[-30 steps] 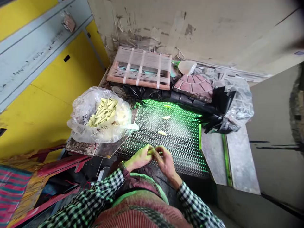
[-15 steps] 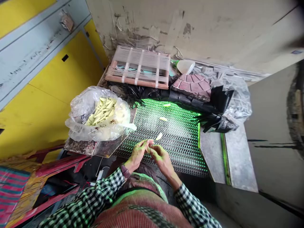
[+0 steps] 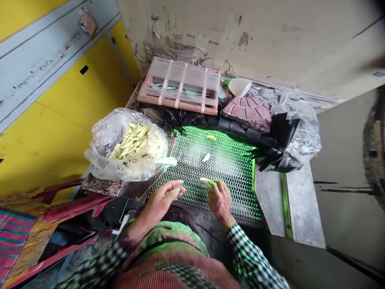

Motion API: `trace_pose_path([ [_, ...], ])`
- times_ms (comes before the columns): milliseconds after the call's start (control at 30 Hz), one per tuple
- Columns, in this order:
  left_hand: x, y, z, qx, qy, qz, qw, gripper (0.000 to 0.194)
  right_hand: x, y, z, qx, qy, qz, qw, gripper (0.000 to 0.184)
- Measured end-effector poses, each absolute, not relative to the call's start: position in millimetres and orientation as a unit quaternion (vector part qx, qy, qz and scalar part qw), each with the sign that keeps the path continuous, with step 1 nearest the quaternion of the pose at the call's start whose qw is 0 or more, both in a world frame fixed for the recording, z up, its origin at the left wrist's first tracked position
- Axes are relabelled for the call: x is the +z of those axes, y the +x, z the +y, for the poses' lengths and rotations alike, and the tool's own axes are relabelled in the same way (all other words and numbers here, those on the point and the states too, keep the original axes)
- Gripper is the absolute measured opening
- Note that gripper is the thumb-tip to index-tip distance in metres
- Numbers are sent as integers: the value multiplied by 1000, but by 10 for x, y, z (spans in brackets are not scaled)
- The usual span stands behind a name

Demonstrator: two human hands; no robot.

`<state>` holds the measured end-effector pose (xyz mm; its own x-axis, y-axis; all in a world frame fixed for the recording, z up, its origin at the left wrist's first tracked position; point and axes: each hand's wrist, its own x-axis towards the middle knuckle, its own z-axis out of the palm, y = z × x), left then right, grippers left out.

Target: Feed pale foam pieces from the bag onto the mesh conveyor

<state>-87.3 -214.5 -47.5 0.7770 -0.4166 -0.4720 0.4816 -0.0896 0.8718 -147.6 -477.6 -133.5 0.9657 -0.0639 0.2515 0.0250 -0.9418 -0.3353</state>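
The hands are apart. The right hand (image 3: pixel 220 202) rests its fingertips (image 3: pixel 210 183) on one of three pale green leaf slivers (image 3: pixel 207 181), near the front edge of the wire mesh (image 3: pixel 231 172) (grip cannot be confirmed). The left hand (image 3: pixel 161 206) is open, nothing visible in it. Two slivers lie further back; a plastic bag (image 3: pixel 102 160) at the mesh's left edge holds an uncountable pile (image 3: pixel 129 144).

Left hand (image 3: pixel 164 199) now clear of right hand (image 3: pixel 219 199) (on leaf sliver (image 3: pixel 205 180))

— Report on your left hand?
— You are holding your left hand (image 3: pixel 164 202) open and angled palm-down, with the fingers extending toward your right and your left forearm (image 3: pixel 136 224) slanting inward.
— And your right hand?
— You are curving your right hand (image 3: pixel 219 200) forward, bending the fingers downward, with your right wrist (image 3: pixel 227 220) raised, near your left hand but not touching it.
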Motion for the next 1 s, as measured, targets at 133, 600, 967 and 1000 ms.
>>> trace_pose_path([
  [133, 144, -393, -1584, -229, 708, -49, 666, 33, -1172, -1499, -4538, -145, -959, 37, 241, 23],
  [600, -782, 793, -959, -66, 976, -145, 146, 86, -842, -758, -3374, -141, -919, -17, 369, 24],
  [967, -959, 1009, -731, -132, 915, -189, 330, 70, -914, 127, -2524, -89, -952, -110, 273, 35],
  [1000, -935, 1055, -691, -135, 897, -183, 379, 67, -953, 120, -2519, -90, -952, -103, 274, 35],
])
